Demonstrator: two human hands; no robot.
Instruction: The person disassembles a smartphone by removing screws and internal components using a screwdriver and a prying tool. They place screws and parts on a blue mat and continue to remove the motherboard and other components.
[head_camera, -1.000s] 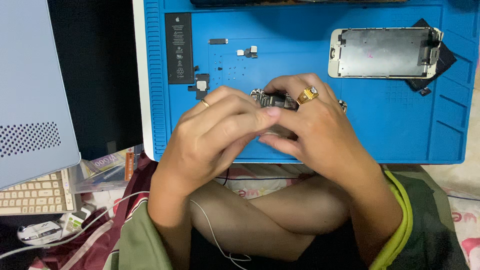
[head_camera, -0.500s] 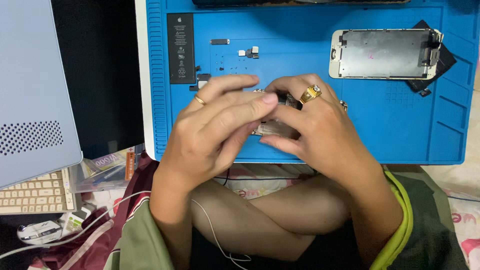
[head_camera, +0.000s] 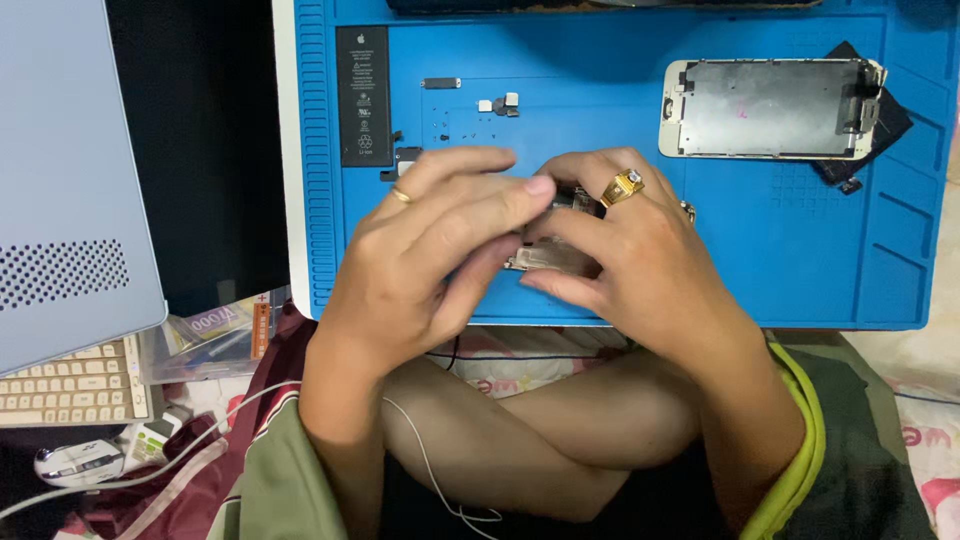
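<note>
Both hands pinch a phone frame, long axis 3-to-9 o'clock: left hand fingers toward 2, right hand toward 10.

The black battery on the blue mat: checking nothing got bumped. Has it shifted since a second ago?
No. The black battery lies in the same spot along the blue mat's left ribbed edge.

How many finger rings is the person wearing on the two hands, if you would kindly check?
2. A thin gold band sits on a finger of the left hand; a chunky gold ring sits on the right hand. Tucked fingers could hide more.
</note>
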